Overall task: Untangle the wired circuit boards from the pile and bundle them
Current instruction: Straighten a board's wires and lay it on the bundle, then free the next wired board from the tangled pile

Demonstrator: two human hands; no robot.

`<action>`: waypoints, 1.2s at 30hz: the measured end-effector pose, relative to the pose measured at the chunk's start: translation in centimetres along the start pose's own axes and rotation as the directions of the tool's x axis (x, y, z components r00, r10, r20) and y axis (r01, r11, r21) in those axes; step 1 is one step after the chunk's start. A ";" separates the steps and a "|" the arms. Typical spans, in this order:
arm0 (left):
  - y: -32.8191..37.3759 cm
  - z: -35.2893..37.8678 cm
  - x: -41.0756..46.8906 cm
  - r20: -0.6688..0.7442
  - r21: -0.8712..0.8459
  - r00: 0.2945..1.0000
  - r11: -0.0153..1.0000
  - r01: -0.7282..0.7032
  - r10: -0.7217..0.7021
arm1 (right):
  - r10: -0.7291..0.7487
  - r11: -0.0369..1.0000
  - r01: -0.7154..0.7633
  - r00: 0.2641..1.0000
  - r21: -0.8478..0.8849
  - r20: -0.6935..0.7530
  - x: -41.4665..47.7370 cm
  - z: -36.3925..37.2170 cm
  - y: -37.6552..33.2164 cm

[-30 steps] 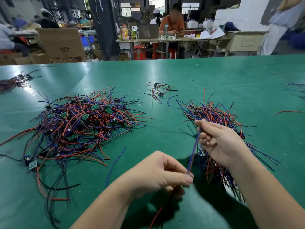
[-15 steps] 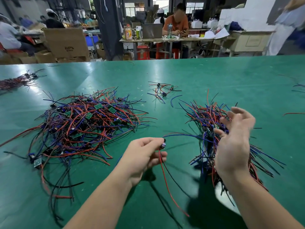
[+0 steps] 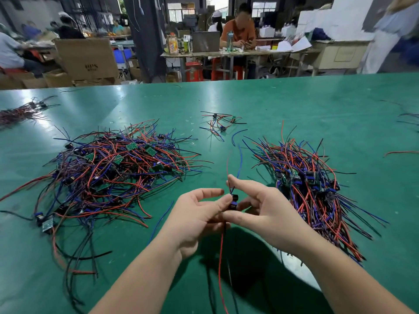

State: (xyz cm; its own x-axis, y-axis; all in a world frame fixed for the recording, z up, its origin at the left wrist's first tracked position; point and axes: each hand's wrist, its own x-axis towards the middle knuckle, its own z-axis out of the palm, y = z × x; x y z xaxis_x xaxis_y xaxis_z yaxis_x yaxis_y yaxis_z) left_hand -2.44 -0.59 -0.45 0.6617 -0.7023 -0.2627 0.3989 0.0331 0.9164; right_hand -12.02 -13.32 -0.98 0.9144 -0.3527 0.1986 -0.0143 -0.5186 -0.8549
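Observation:
A tangled pile of small green circuit boards with red, blue and black wires [image 3: 108,177] lies on the left of the green table. On the right lies a combed-out bundle of the same boards [image 3: 310,189]. Between them, above the table, my left hand [image 3: 199,218] and my right hand [image 3: 265,209] meet around one small wired board [image 3: 233,200]. Both hands pinch it with fingertips. Its blue and red wires stick up from it, and a red wire and a black wire hang down below my hands.
A few loose wired boards [image 3: 220,123] lie further back in the middle. Another bundle [image 3: 20,112] sits at the far left edge, and stray wires [image 3: 401,152] lie at the right. A single blue wire [image 3: 161,218] rests near my left wrist. People work at benches behind the table.
My right hand came back from the right bundle and now meets my left hand at the board. The board's wires, trailing sideways before, now point up and hang down.

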 end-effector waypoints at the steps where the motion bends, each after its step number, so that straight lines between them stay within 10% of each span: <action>1: 0.1 0.0 0.0 0.002 0.022 1.000 1.000 0.004 -0.004 | -0.024 1.000 0.024 1.000 -0.014 -0.003 0.0 0.1 0.0; 9: 1.6 -2.4 0.6 -0.134 0.415 0.954 0.889 -0.192 0.269 | -0.129 0.991 0.122 0.886 -0.046 -0.445 0.4 -2.6 -0.4; 12: 1.9 -5.4 1.4 -0.194 0.929 0.824 0.370 -0.020 0.532 | -0.104 0.949 -0.095 0.807 -0.302 -0.581 0.6 -5.5 0.3; 14: 1.5 -6.6 1.9 -0.227 0.973 0.859 0.076 0.217 0.459 | 0.051 0.810 -0.345 0.846 -0.473 -0.530 0.6 -6.6 1.0; 18: 0.5 -6.7 2.2 -0.262 0.930 0.880 -0.139 0.339 0.396 | 0.162 0.687 -0.500 0.812 -0.527 -0.560 0.3 -6.4 1.1; 30: 1.8 -7.7 1.9 -0.272 0.962 0.742 0.168 0.214 0.613 | 0.224 0.598 -0.552 0.811 -0.581 -0.540 0.7 -6.7 1.6; 36: 2.3 -5.5 0.9 0.055 0.898 0.354 0.109 -0.426 0.934 | -0.064 0.935 -0.099 0.897 -0.340 -0.437 0.4 -4.9 -0.2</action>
State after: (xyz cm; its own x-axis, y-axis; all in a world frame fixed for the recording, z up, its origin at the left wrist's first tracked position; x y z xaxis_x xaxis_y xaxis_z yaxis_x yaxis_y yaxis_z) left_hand 2.56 2.72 -0.21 0.5719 -0.2567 0.7791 -0.8087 -0.3357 0.4830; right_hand -13.59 -17.20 1.58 0.6445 -0.6239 0.4420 -0.2418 -0.7147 -0.6563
